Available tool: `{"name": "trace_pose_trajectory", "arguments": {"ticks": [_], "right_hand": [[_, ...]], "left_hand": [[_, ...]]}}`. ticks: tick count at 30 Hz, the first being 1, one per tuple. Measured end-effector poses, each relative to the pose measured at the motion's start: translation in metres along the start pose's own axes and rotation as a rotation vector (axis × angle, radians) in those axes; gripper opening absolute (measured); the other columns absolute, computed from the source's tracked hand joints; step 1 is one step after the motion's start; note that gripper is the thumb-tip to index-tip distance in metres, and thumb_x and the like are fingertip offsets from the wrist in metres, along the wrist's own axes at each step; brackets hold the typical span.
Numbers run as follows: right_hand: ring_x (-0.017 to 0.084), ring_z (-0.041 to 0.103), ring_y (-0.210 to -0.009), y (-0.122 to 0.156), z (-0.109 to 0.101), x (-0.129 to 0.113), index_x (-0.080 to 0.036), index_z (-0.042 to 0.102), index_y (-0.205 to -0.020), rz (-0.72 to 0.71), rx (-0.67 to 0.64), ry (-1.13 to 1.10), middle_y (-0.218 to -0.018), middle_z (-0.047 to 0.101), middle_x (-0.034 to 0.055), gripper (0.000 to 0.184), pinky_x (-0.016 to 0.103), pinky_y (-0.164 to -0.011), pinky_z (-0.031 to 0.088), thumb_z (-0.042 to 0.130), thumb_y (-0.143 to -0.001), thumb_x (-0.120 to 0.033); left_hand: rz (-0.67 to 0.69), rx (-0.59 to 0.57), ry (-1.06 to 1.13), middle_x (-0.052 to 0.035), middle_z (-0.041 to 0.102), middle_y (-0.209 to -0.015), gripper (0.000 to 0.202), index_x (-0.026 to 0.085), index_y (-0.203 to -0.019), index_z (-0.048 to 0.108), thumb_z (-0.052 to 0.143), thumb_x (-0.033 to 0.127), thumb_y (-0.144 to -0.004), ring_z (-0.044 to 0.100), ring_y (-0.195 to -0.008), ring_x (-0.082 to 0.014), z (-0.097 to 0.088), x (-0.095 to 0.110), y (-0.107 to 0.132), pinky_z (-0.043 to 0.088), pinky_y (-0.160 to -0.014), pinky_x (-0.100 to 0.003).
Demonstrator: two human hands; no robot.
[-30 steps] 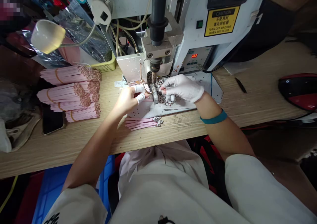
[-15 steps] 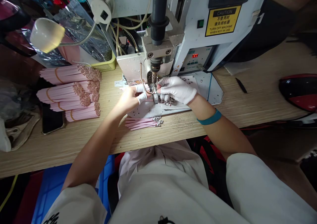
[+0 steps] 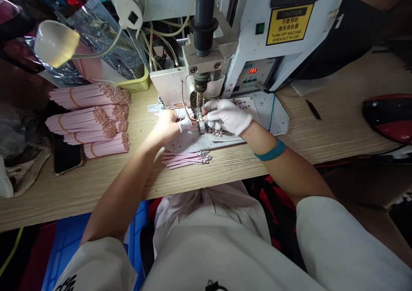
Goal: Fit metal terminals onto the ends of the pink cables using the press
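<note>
My left hand (image 3: 169,125), with white covers on its thumb and a finger, is closed in a pinch at the left of the machine's soldering tip (image 3: 199,100). From the right, my right hand (image 3: 227,117) in a white glove pinches close to the same tip, above a small metal block (image 3: 201,128). What either hand holds is too small and hidden to make out. Small metal connectors (image 3: 217,132) lie beneath my right hand. In front of the machine's base plate, several pink wires with metal ends (image 3: 185,159) rest on the table.
Banded bundles of pink wires (image 3: 86,121) are stacked at the left, beside a phone (image 3: 67,153) and a yellow basket (image 3: 137,84). A lamp (image 3: 56,44) leans in above them. A black pen-like piece (image 3: 313,110) and a red-black object (image 3: 389,119) lie at the right.
Both hands stay at the soldering tip, and my right hand has shifted very slightly left. The whole view has moved a little. The red display now reads 385.
</note>
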State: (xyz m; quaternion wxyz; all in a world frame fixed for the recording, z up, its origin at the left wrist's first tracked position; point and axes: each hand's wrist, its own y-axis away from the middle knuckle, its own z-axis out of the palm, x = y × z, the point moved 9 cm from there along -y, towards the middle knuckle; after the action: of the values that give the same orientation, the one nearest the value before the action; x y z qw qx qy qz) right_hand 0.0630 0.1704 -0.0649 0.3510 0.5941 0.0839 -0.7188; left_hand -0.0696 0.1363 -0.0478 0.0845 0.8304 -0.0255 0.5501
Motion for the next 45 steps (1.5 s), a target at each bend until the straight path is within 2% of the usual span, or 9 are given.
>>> {"name": "trace_pose_trajectory", "arguments": {"ticks": [10,29,33,35,37,39,41,43,45], "right_hand": [[0.008,0.05,-0.041,0.003,-0.001,-0.001,-0.014,0.057,-0.074,-0.02,0.03,-0.005,-0.053,0.053,-0.001,0.019,0.015,-0.029,0.032,0.061,-0.076,0.004],[0.008,0.051,-0.047,0.007,0.002,-0.006,-0.016,0.055,-0.075,-0.043,0.037,0.049,-0.06,0.053,-0.0013,0.02,0.016,-0.033,0.035,0.069,-0.073,-0.001],[0.01,0.051,-0.048,0.014,-0.012,-0.027,-0.016,0.059,-0.081,-0.167,0.064,0.257,-0.062,0.057,-0.0002,0.013,0.02,-0.035,0.038,0.069,-0.077,-0.009],[0.011,0.051,-0.049,0.019,-0.028,-0.04,-0.016,0.064,-0.086,-0.238,0.129,0.452,-0.065,0.061,0.0009,0.01,0.022,-0.037,0.038,0.069,-0.078,-0.015],[0.013,0.055,-0.058,0.022,-0.041,-0.048,-0.016,0.069,-0.086,-0.28,0.184,0.704,-0.072,0.065,0.0025,0.01,0.025,-0.045,0.042,0.07,-0.076,-0.018],[0.017,0.06,-0.071,0.023,-0.044,-0.051,-0.017,0.074,-0.082,-0.306,0.186,0.922,-0.079,0.069,0.0033,0.008,0.029,-0.059,0.047,0.071,-0.074,-0.019],[0.02,0.062,-0.079,0.023,-0.042,-0.05,-0.018,0.076,-0.079,-0.319,0.182,1.033,-0.082,0.071,0.0035,0.007,0.032,-0.069,0.048,0.071,-0.074,-0.019],[0.021,0.063,-0.081,0.022,-0.037,-0.049,-0.018,0.076,-0.079,-0.33,0.206,1.073,-0.082,0.072,0.0037,0.008,0.033,-0.073,0.047,0.07,-0.075,-0.018],[0.021,0.063,-0.08,0.021,-0.029,-0.046,-0.018,0.077,-0.08,-0.341,0.217,1.116,-0.082,0.072,0.0034,0.008,0.034,-0.075,0.047,0.07,-0.075,-0.02]], "left_hand": [[0.041,0.0,0.065,0.0021,0.057,-0.065,0.014,0.013,-0.066,0.065,0.069,0.026,-0.066,0.048,-0.062,-0.0101,0.0,0.004,-0.004,0.037,-0.061,-0.024],[0.03,0.019,0.043,0.0005,0.061,-0.067,0.01,0.014,-0.064,0.065,0.066,0.024,-0.063,0.05,-0.061,-0.0106,-0.002,0.007,-0.004,0.039,-0.059,-0.023],[0.012,-0.035,-0.012,-0.0018,0.066,-0.071,0.014,0.013,-0.069,0.07,0.067,0.026,-0.066,0.052,-0.061,-0.0113,-0.005,0.006,0.004,0.039,-0.056,-0.023],[-0.02,-0.137,-0.11,-0.0039,0.069,-0.073,0.018,0.013,-0.074,0.074,0.069,0.029,-0.067,0.055,-0.062,-0.0134,-0.001,0.005,0.013,0.04,-0.057,-0.024],[-0.04,-0.257,-0.236,-0.0048,0.072,-0.075,0.022,0.014,-0.079,0.076,0.07,0.032,-0.068,0.058,-0.065,-0.0159,0.006,0.005,0.024,0.042,-0.058,-0.025],[-0.034,-0.295,-0.355,-0.0044,0.073,-0.074,0.023,0.016,-0.081,0.077,0.068,0.034,-0.069,0.06,-0.065,-0.017,0.009,0.006,0.031,0.043,-0.058,-0.024],[-0.002,-0.207,-0.461,-0.0039,0.071,-0.07,0.023,0.016,-0.082,0.077,0.065,0.033,-0.071,0.059,-0.062,-0.0171,0.004,0.01,0.031,0.042,-0.056,-0.024],[0.044,-0.05,-0.573,-0.0043,0.067,-0.065,0.024,0.015,-0.085,0.077,0.062,0.03,-0.074,0.057,-0.059,-0.0171,-0.004,0.016,0.026,0.04,-0.056,-0.025],[0.103,0.083,-0.671,-0.0066,0.068,-0.071,0.027,0.015,-0.091,0.077,0.06,0.029,-0.076,0.057,-0.062,-0.0184,-0.009,0.02,0.02,0.042,-0.059,-0.027]]}}
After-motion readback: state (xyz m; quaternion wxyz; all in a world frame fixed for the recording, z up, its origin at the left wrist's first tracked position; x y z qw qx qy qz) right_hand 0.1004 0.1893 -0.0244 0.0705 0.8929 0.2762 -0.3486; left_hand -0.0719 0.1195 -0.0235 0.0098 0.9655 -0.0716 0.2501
